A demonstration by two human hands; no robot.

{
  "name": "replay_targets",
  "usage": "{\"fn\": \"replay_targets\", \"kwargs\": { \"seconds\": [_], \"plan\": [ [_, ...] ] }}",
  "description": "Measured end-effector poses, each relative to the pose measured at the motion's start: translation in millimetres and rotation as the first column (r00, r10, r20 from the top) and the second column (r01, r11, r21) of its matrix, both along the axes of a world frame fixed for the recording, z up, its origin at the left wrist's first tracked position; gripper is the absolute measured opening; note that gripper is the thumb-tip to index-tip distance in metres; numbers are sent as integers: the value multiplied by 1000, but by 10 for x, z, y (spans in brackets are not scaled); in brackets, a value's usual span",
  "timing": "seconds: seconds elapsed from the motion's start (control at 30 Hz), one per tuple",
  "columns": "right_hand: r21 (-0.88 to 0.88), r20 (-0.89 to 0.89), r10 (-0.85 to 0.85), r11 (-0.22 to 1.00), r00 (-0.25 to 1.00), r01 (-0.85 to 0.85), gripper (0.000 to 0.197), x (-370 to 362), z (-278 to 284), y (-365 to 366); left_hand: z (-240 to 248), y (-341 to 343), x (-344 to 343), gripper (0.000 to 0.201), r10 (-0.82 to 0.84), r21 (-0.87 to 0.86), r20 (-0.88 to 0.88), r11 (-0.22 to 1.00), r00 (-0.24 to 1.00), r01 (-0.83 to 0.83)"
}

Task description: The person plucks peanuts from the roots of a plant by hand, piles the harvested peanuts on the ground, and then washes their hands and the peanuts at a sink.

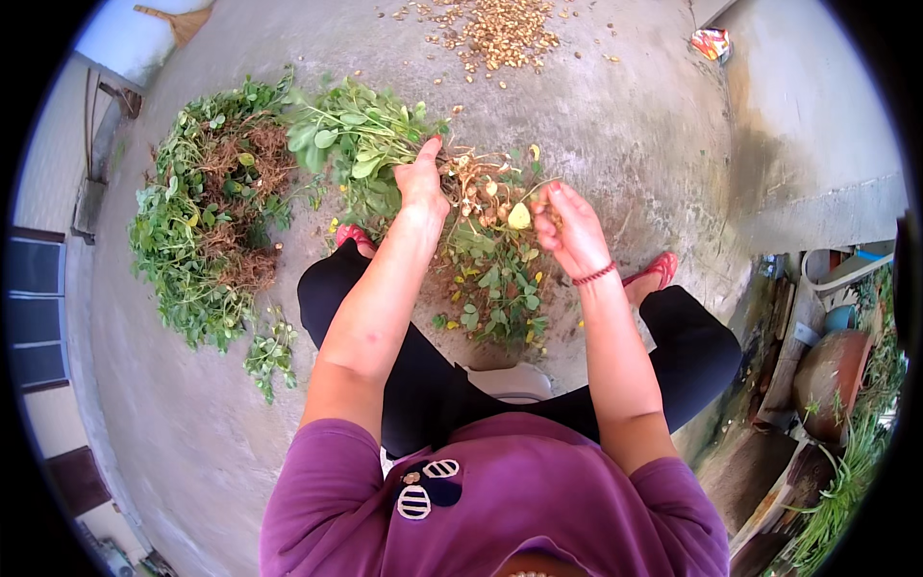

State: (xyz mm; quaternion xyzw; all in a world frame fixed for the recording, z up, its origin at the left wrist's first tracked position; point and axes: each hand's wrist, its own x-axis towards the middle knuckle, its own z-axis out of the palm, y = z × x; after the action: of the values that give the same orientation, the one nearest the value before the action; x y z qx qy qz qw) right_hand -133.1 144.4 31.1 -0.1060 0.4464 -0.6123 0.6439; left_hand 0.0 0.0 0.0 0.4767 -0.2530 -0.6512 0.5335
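My left hand (420, 183) is closed round the stems of a bunch of peanut plants (361, 135), their green leaves pointing left. From its other side stick out roots with pale peanut pods (476, 183). Just right of these pods, my right hand (575, 231) is curled closed, with small tan pods partly showing between its fingers. A thin stem runs at its fingertips, beside a yellow leaf (519, 216). Below both hands, between my feet, more leafy plants (495, 293) lie on the concrete floor.
A large heap of peanut plants (178, 221) with brown roots lies to the left. Loose peanuts (500, 37) are spread on the floor ahead. A red wrapper (711, 42) lies by the right wall. Pots (835, 380) and boards stand at the right. I sit on a pale stool (508, 382).
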Motion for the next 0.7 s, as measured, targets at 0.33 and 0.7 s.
{"fn": "replay_targets", "kwargs": {
  "seconds": [0.33,0.7],
  "plan": [
    [-110,-984,-108,994,-140,11,25,336,105,-56,11,57,56,27,-6,229,-145,973,989,40],
    [84,-996,86,980,3,-181,27,247,79,-230,-91,17,83,27,-137,190,-313,960,940,203]
  ]
}}
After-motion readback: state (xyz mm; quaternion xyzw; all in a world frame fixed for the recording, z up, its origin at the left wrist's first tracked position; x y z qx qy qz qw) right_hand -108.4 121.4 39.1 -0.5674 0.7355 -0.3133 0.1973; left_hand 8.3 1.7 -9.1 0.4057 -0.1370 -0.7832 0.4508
